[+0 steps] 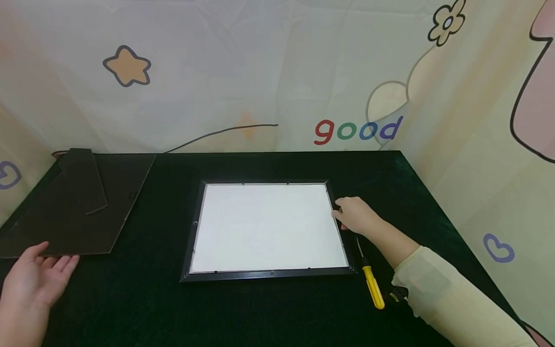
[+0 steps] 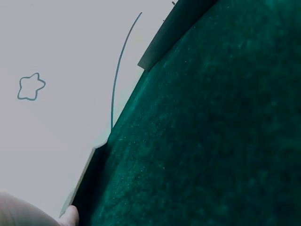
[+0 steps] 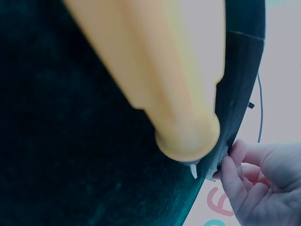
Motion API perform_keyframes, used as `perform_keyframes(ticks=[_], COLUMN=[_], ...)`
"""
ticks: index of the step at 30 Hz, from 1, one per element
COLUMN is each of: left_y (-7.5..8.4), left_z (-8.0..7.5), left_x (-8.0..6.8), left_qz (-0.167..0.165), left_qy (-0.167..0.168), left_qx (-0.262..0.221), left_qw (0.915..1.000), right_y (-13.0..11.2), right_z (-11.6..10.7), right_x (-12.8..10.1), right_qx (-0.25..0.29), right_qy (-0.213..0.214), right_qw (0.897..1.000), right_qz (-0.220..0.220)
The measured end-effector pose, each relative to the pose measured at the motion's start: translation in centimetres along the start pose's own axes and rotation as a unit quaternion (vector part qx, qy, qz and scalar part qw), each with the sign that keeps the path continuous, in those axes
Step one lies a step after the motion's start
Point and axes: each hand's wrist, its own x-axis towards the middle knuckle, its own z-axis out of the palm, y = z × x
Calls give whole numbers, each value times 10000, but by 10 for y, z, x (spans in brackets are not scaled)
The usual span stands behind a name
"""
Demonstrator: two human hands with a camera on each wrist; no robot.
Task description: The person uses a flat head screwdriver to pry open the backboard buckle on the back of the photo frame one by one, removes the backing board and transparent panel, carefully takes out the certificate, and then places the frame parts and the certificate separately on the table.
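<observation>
A black picture frame (image 1: 268,275) lies on the dark green cloth, with a white sheet (image 1: 269,226) inside it. Small dark tabs stand along its inner edge. At the frame's right side, my right hand (image 1: 355,215) grips the border between thumb and fingers; the right wrist view also shows this hand (image 3: 256,181) at the edge. Far left lies a dark backing board (image 1: 52,231) with a stand leg (image 1: 84,178) on it. My left hand (image 1: 36,282) holds the board's front edge, thumb above and fingertips partly hidden beneath. Only the thumb (image 2: 70,215) side shows in the left wrist view.
A yellow-handled screwdriver (image 1: 374,287) lies right of the frame, below my right forearm; its handle (image 3: 174,80) looms large in the right wrist view. Beside the sleeve sits a small dark object (image 1: 398,294), partly covered. A printed curtain (image 1: 243,72) hangs behind the table.
</observation>
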Motion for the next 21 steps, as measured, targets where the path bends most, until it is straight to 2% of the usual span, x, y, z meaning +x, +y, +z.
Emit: perform_keyframes(ticks=[5,9,12,21], left_y=[-1,-1,0,4], left_z=[2,3,2,3], left_x=[-3,-2,1,4], left_qz=[229,368,401,484], left_qy=[3,144,217,20], left_qx=[447,715,761,752], left_qw=[9987,9967,9961,9960], right_y=[0,1,1,0], right_z=[0,1,2,1], right_x=[1,1,1,1], right_qx=[-21,-39,-79,-44], right_qy=[-8,-26,-27,5], right_qw=[10000,10000,10000,10000], right_qz=[20,20,14,25])
